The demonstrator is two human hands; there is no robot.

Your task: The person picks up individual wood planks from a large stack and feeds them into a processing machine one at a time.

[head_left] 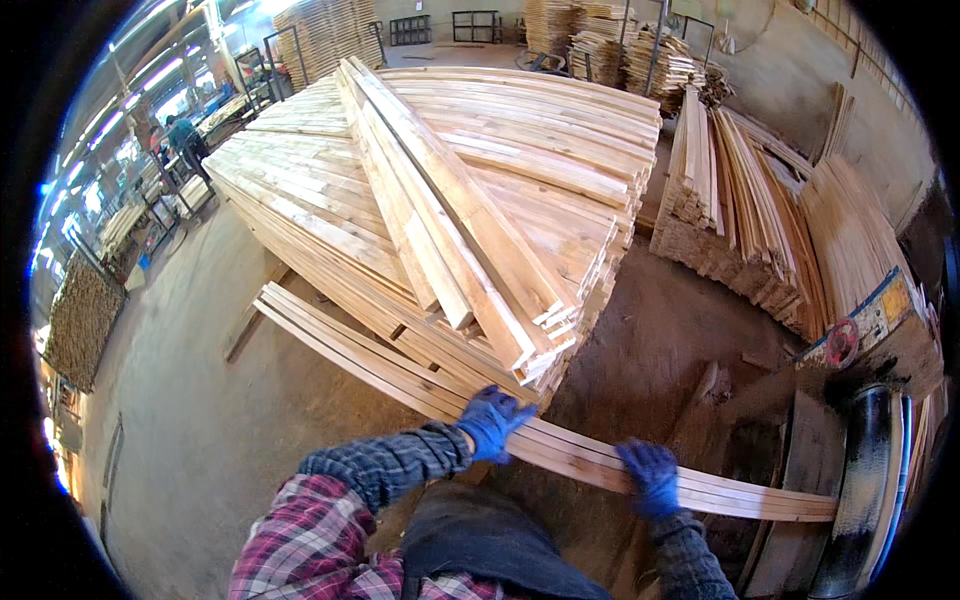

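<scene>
A narrow bundle of long wooden planks (pixel 575 452) runs across in front of me, from beside the large stack to the machine at the right. My left hand (pixel 489 424), in a blue glove, is closed on the planks near the stack's front corner. Further right, my right hand (pixel 651 478), also gloved in blue, grips the same planks from above. Some of its fingers are hidden. The planks' right end reaches the edge of a dark, curved machine part (pixel 858 500); whether they touch it, I cannot tell.
A large stack of boards (pixel 300 215) stands ahead, with several loose boards (pixel 440 200) lying crosswise on top. To the right are another lumber pile (pixel 735 240) and a machine with a red handwheel (pixel 842 342). A person (pixel 186 142) stands far left.
</scene>
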